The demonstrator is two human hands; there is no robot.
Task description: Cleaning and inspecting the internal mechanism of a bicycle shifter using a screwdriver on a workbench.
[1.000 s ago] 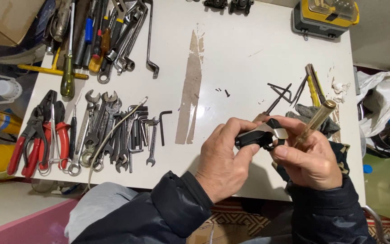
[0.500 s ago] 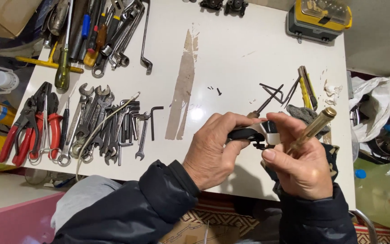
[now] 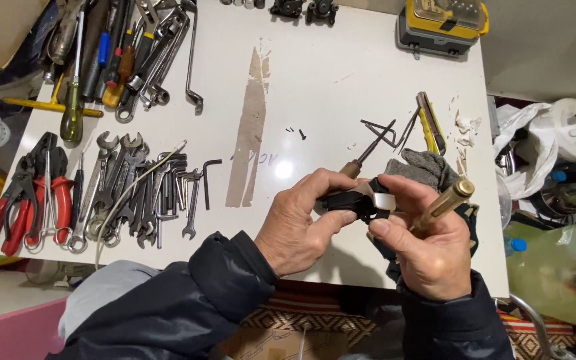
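Left hand: the left hand (image 3: 301,223) is curled around a small black part (image 3: 349,201), thumb beneath and fingers over the top, above the near edge of the white table (image 3: 341,87).
Right hand: the right hand (image 3: 428,247) pinches the same black part at its metal band (image 3: 381,199) with thumb and forefinger, and the remaining fingers grip a brass-coloured tool handle (image 3: 445,203) that slants up to the right.
Hidden: both hands cover most of the black part, so its shape and kind are hard to make out; the working end of the brass-handled tool lies inside the palm and cannot be seen.
Cut off: the yellow tool case (image 3: 443,23) at the far edge and the tools in the far-left heap run out of view at the top.
Near the hands: a grey glove (image 3: 425,170) lies just behind the right hand, with a wooden-handled awl (image 3: 368,153) and a yellow utility knife (image 3: 431,123) beyond it.
Left of the table: a row of wrenches (image 3: 125,193) and hex keys (image 3: 181,177), then red-handled pliers (image 3: 28,193) at the edge.
Change: against half a second ago the grip is the same, both hands on the black part and the brass handle at a like slant; the hands sit a little lower and nearer the table's front edge in view, and the tools lie as they did.
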